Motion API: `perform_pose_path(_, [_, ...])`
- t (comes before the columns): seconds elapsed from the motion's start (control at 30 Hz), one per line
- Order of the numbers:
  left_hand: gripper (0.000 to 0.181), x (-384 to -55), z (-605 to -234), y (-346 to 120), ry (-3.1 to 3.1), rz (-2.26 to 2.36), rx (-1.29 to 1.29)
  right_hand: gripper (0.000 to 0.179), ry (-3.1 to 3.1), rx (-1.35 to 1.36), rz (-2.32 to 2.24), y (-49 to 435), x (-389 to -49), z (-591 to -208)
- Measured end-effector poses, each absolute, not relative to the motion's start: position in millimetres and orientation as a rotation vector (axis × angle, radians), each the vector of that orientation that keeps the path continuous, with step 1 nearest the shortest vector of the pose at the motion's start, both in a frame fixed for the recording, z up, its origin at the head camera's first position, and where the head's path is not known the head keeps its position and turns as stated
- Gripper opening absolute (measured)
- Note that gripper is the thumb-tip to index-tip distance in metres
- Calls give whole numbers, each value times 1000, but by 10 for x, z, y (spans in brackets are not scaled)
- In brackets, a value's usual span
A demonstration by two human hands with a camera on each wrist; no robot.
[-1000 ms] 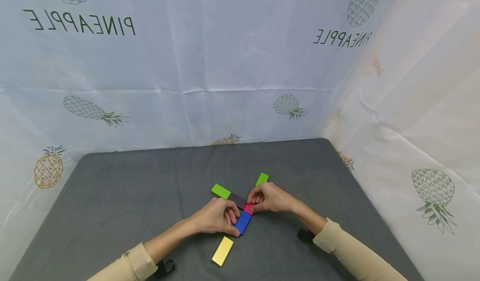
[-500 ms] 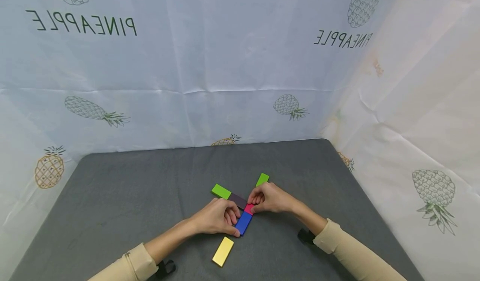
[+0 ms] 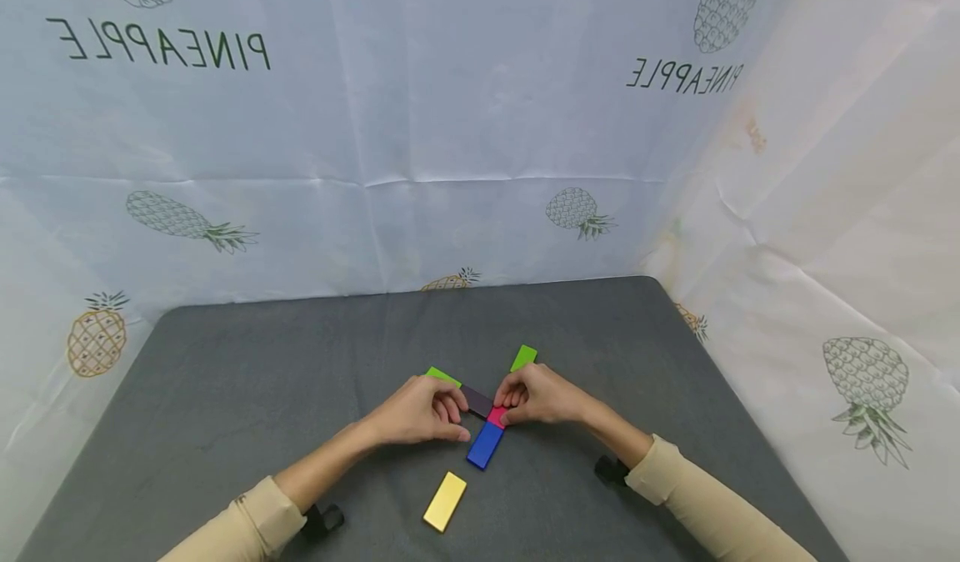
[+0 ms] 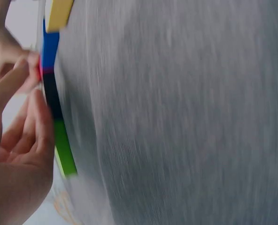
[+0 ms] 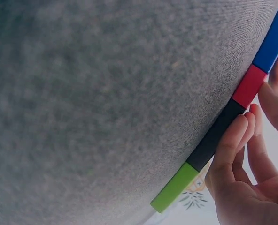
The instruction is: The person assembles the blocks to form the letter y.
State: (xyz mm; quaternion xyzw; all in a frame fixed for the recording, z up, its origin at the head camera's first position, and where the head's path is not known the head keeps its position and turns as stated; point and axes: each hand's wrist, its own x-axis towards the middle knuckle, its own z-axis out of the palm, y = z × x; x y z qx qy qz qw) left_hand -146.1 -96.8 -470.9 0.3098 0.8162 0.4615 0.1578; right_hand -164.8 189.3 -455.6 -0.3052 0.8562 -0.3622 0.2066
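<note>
In the head view my right hand (image 3: 543,393) has its thumb and curled index finger at a red block (image 3: 497,416). The right wrist view shows the thumb against the red block and fingertips by a dark block (image 5: 217,136), which joins a green block (image 5: 175,188). A blue block (image 3: 485,445) meets the red one's near end. My left hand (image 3: 416,412) hovers with thumb and fingers apart, holding nothing. It partly covers the left green block (image 3: 442,375), which adjoins another dark block (image 3: 476,400) running to the red one.
A yellow block (image 3: 445,502) lies apart, nearer me than the blue one. Dark grey cloth (image 3: 262,395) covers the table. White pineapple-print sheets (image 3: 450,112) hang behind and at the sides.
My left hand has left the near end of the blue block and moved up and left, toward the left green block. My right hand has stayed in place.
</note>
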Motion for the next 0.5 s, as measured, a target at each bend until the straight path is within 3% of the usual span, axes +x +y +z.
perform_pose_path(0.27, [30,-1796,-4728,-1364,2586,1409,691,15,2384,-849,-1016,1895,-1633,-4546])
perform_pose_path(0.5, [33,-1848,-4792,-1427,2567,1365,696,14,2385,-854,-1013,1893,-1624,-4539])
